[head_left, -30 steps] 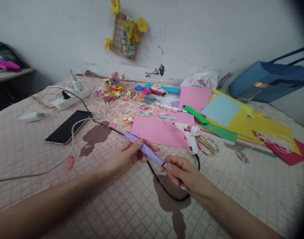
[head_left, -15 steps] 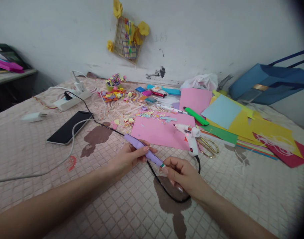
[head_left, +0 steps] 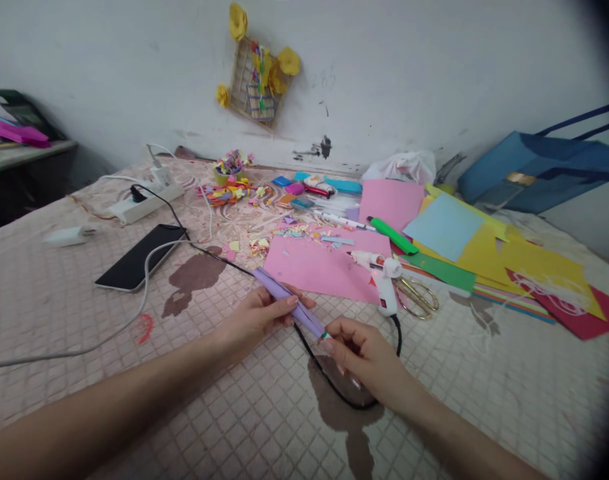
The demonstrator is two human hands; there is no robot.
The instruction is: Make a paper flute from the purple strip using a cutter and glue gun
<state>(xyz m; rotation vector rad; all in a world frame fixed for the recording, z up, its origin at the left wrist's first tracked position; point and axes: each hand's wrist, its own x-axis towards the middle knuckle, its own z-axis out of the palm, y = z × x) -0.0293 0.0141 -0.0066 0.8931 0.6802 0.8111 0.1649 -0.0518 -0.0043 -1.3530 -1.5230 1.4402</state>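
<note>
A strip of purple paper (head_left: 304, 319) lies slantwise between my hands, curled around something slim. My left hand (head_left: 272, 308) is closed on its middle, thumb on top and fingers beneath. At the lower right end of the paper, a bit of a white-and-green pen-like stick (head_left: 326, 335) pokes out. My right hand (head_left: 360, 352) pinches that end, its fingertips curled in. How far the stick runs inside the paper is hidden. A black cord (head_left: 317, 363) passes on the table below both hands.
A white glue gun (head_left: 386, 293) and gold-handled scissors (head_left: 418, 297) lie right of a pink sheet (head_left: 324, 267). Coloured papers (head_left: 444, 227) spread at the right. A black phone (head_left: 139, 259), a power strip (head_left: 144, 205) and a white cable (head_left: 147, 280) are on the left.
The purple paper has turned a little about its length, so a lengthwise fold or edge now shows. My right fingers have shifted slightly; my left hand stays nearly in place.
</note>
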